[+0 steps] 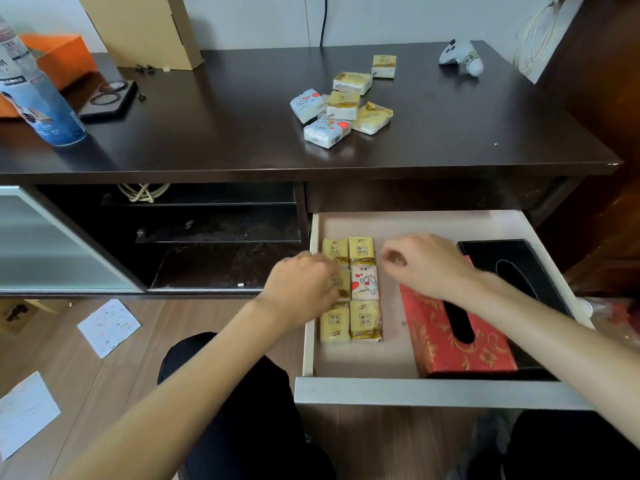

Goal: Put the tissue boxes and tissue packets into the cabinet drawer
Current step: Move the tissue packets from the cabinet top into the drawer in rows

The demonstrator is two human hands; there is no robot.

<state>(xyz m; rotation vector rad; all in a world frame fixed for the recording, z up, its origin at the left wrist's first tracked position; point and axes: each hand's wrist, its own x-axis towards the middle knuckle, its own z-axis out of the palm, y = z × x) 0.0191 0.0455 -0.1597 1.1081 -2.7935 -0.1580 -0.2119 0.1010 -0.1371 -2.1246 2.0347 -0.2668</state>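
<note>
- Two bare hands reach into an open drawer [440, 393] pulled out below a dark table [242, 140], which fills the upper half of the view.
- Drawer: pale inside, white front edge, open on the right side under the table top.
- Black tissue box [516, 268]: lies along the drawer's right side, partly under the right forearm.
- Red tissue box [450, 344]: gold pattern, lies just left of the black one, touching it, its dark slot facing up.
- Tissue packets in the drawer [363, 289]: laid flat in two columns at the left; mostly yellow, one white with red hearts in the middle of the right column.
- Tissue packets on the table [343, 105]: a loose pile near the middle, yellow ones and white ones with red hearts, some leaning on each other, one yellow packet a little apart toward the back.
- Left hand [301, 289]: over the left column, fingers curled down on the middle yellow packet [341, 282]; its grip is narrow, and whether it pinches or only presses the packet I cannot tell.
- Right hand [426, 265]: above the bare drawer floor between packets and boxes, fingers curled in loosely, holding nothing visible.
</note>
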